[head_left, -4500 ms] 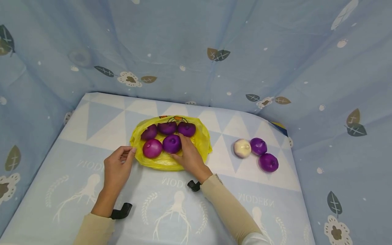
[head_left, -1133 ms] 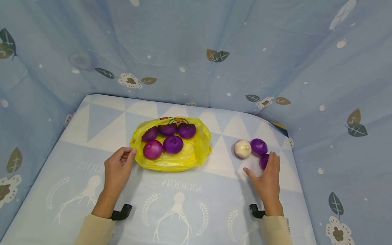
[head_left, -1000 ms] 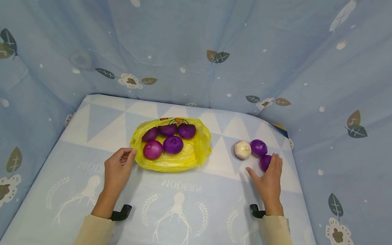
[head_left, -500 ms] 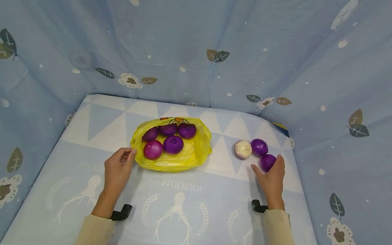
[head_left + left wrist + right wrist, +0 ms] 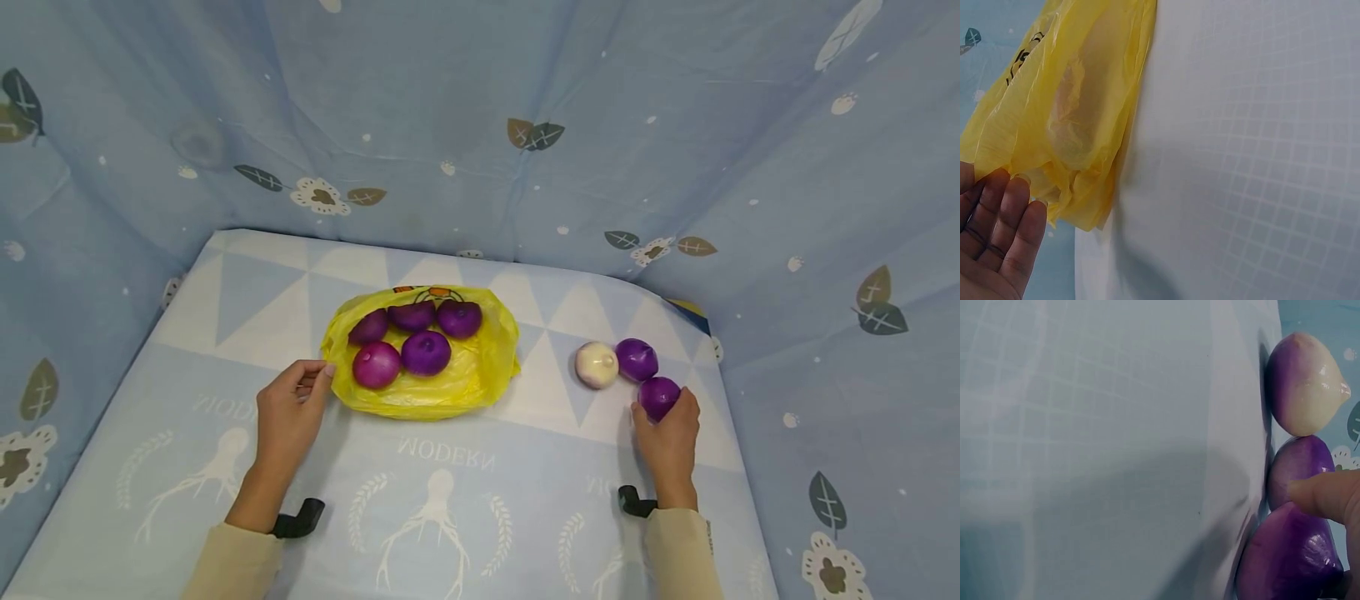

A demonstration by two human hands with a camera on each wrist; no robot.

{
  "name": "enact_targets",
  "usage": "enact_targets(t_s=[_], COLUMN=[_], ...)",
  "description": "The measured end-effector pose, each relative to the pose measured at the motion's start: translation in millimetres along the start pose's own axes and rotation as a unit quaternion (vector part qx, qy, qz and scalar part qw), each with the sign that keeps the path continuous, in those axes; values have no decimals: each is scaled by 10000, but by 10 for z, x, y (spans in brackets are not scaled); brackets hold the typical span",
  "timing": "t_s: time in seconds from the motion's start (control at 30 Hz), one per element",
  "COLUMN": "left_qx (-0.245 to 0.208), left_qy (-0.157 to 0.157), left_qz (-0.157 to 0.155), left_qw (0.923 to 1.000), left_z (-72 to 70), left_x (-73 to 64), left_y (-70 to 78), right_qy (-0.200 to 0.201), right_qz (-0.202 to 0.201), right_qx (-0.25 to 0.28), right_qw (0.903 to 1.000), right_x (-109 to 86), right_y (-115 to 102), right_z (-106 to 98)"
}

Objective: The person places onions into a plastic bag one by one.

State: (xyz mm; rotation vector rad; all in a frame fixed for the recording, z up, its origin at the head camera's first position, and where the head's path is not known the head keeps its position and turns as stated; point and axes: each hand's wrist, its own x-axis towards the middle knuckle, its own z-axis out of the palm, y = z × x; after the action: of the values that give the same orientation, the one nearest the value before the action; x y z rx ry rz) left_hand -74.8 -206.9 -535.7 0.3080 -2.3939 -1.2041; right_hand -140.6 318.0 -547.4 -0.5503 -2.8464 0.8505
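At the left edge of a yellow plastic bag (image 5: 420, 406), my left hand (image 5: 291, 417) pinches the rim between thumb and fingertips. In the left wrist view the fingers (image 5: 1022, 231) lie against the thin plastic (image 5: 1016, 125). Two round purple onions (image 5: 426, 353) and several darker purple pieces (image 5: 412, 316) are inside the bag. On the right, my right hand (image 5: 669, 437) grips the nearest purple onion (image 5: 659, 398), thumb on its left side and fingers on its right. Another purple onion (image 5: 637, 359) and a whitish one (image 5: 1307, 387) touch in a cluster with it.
A patterned cloth (image 5: 442, 500) covers the table. Blue printed curtains (image 5: 450, 125) enclose the back and both sides. A blue and yellow corner of something (image 5: 687, 315) shows at the table's back right. Black wrist mounts (image 5: 298, 518) sit at both wrists.
My right hand let go of an onion in the bag, moved right to the cluster, and closed its thumb and fingers around the nearest purple onion. The left hand stayed on the bag's rim.
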Motion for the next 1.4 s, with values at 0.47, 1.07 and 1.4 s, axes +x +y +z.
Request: enact_targets(t_s=[0.47, 1.07, 1.4], left_qx=[-37, -63, -16], left_qy=[4, -47, -86], left_qz=[21, -57, -83], left_qw=[10000, 10000, 9999], left_z=[25, 12, 6], left_x=[1, -1, 2], left_y=[-9, -1, 21], right_qy=[-111, -106, -75], right_qz=[26, 314, 268], right_qx=[59, 144, 364], right_qw=[9999, 9993, 9990], right_x=[-19, -44, -103], right_y=[46, 98, 60], right_z=[-14, -34, -85])
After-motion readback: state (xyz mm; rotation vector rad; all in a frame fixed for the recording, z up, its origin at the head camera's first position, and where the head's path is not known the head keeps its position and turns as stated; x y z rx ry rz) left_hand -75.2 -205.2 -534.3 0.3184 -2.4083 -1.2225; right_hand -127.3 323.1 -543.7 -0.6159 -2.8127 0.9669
